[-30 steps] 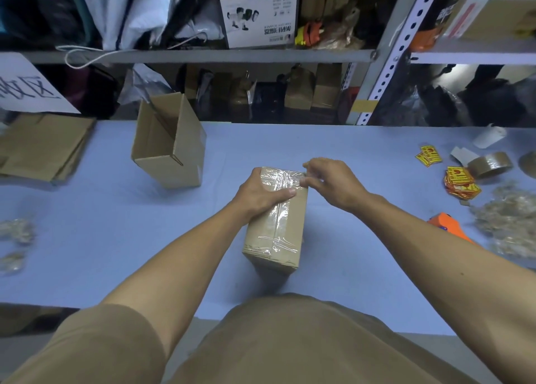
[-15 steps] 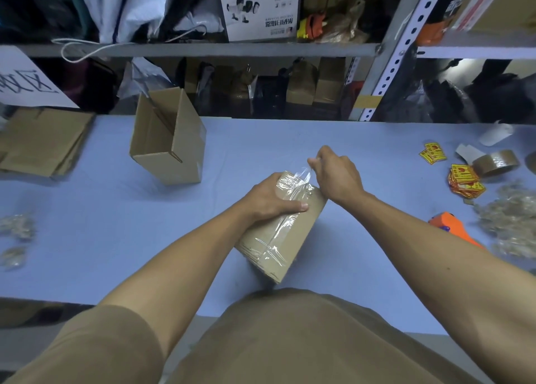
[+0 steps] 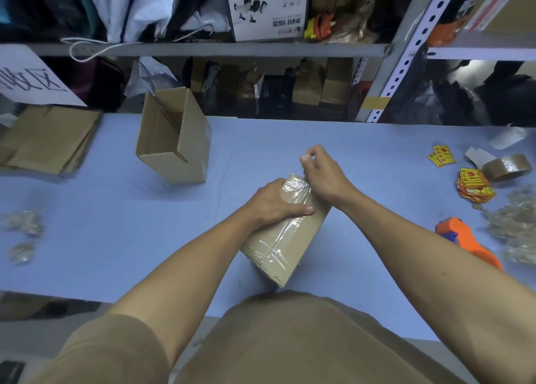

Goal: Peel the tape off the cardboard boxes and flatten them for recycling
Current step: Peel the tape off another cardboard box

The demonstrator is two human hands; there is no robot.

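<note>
taped box point(image 3: 285, 233) sits on the blue table point(image 3: 87, 209) right at the person's body, well nearer the onlooker's side than the open box point(image 3: 174, 140), which stands upright with its flaps open off to the box's far left. taped box is tilted: its near end rests low by the table edge, its far end is raised and leans to the right, so the long axis runs from near-left up to far-right. clear tape point(image 3: 293, 206) runs along that axis over the top face and wraps both ends. left hand point(image 3: 274, 204) is clamped over the upper part of the box, palm on the left face, thumb laid across the tape strip, holding it steady. right hand point(image 3: 322, 175) is at the raised far end, just beyond the left hand, fingers curled and pinching a lifted end of the tape; wrist cocked, forearm coming in from the near right. judgement: peel has started at the far end only; most of the strip is stuck down. the pull would need to go back along the long axis toward the body, with the left thumb shifting off the strip or it will block the peel. right hand is the nearer one to the free tape end. flattened cardboard point(image 3: 49, 137) lies left of the open box; a tape roll point(image 3: 506, 167) and orange tape dispenser point(image 3: 467, 241) lie well to the right of the taped box.
</note>
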